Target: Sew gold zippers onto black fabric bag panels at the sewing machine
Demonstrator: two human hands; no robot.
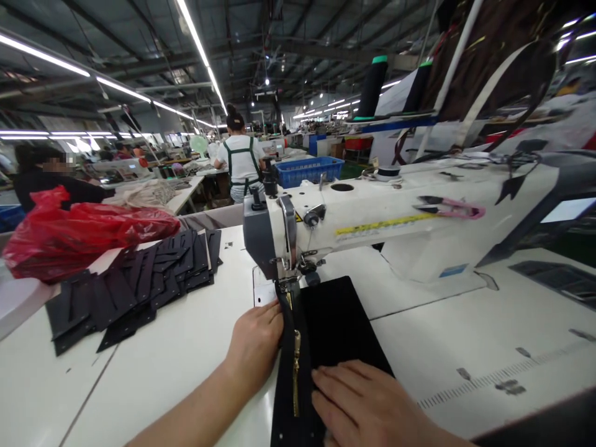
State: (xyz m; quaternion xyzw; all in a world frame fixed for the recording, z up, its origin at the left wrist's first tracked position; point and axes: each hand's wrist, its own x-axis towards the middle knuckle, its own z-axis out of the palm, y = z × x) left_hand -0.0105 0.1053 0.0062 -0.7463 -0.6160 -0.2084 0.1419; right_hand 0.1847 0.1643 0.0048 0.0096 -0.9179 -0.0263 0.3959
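Note:
A black panel with a gold-toothed zipper (pixel 297 372) set in it lies under the presser foot of a white sewing machine (pixel 372 211). At the panel's left edge, close to the needle area, my left hand (pixel 257 338) has its fingers together and bent on the edge; its thumb is hidden. My right hand (pixel 363 403) lies flat on the lower right part of the black panel (pixel 342 329), fingers stretched out. The zipper's gold slider (pixel 297 354) sits between the two hands. The needle tip cannot be made out.
To the left lies a heap of dark cut pieces (pixel 139 279), with a red plastic bag (pixel 84 233) behind it. Pink-handled thread snips (pixel 449 207) rest on the machine arm. Beyond stand a blue crate (pixel 310 171) and a person in a white shirt (pixel 242 155).

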